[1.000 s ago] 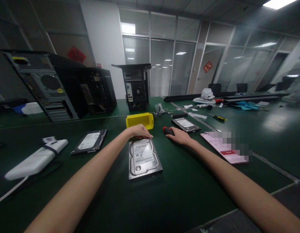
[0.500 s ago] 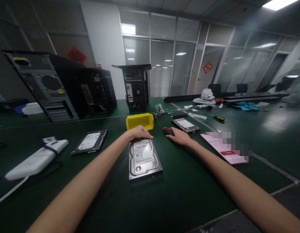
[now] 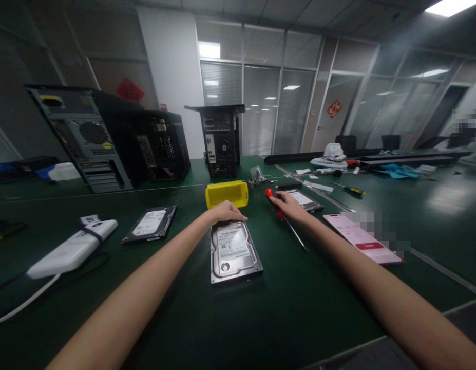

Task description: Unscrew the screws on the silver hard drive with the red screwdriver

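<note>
The right hand (image 3: 292,206) is closed around a screwdriver (image 3: 281,214) with a red and black handle, its bare metal shaft slanting down and right. The left hand (image 3: 227,211), fingers close together, touches the far edge of a hard drive (image 3: 235,252); whether it grips, I cannot tell. That drive lies flat on the desk (image 3: 222,318) at the centre of the frame, silver, with a white label. Around are two more drives (image 3: 151,223), one yellow bin (image 3: 226,194), a second screwdriver (image 3: 353,190) at right, and three computer cases (image 3: 224,144) at upper left and centre.
</note>
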A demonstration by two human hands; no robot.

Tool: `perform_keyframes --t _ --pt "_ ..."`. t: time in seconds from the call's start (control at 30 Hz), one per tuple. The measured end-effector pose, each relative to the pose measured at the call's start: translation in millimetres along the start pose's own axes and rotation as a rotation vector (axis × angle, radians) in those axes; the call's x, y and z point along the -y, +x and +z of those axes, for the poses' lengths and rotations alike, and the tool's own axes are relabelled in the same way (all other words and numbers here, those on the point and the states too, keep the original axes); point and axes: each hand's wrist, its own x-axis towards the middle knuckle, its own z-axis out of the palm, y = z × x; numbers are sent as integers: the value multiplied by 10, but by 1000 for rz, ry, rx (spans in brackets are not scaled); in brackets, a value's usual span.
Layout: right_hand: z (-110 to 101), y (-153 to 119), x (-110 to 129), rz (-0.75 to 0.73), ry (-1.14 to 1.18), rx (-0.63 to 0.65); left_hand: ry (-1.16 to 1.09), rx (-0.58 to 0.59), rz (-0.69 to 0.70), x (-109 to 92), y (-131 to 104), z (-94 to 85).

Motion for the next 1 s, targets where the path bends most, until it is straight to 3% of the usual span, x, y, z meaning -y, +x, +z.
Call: perform_keyframes --t 0.1,0.2,0.27,0.4,0.5,0.77,1.0 --pt "-173 46 221 -64 233 11 -30 -28 -21 -15 -38 22" --pt "-368 101 540 -220 778 76 -94 -40 -45 -27 -82 51" --pt "-479 137 780 -310 873 89 -122 -54 -52 -27 -103 69" --pt "-603 205 1183 -474 897 12 -146 -72 -55 -13 -117 87" --pt "-590 271 1322 -554 855 -30 -152 -73 -54 -6 -112 90" --pt "-361 349 1291 -571 671 -51 -159 -95 19 71 -95 115" --pt "-401 265 1252 -560 615 38 -112 -108 63 86 -114 119"
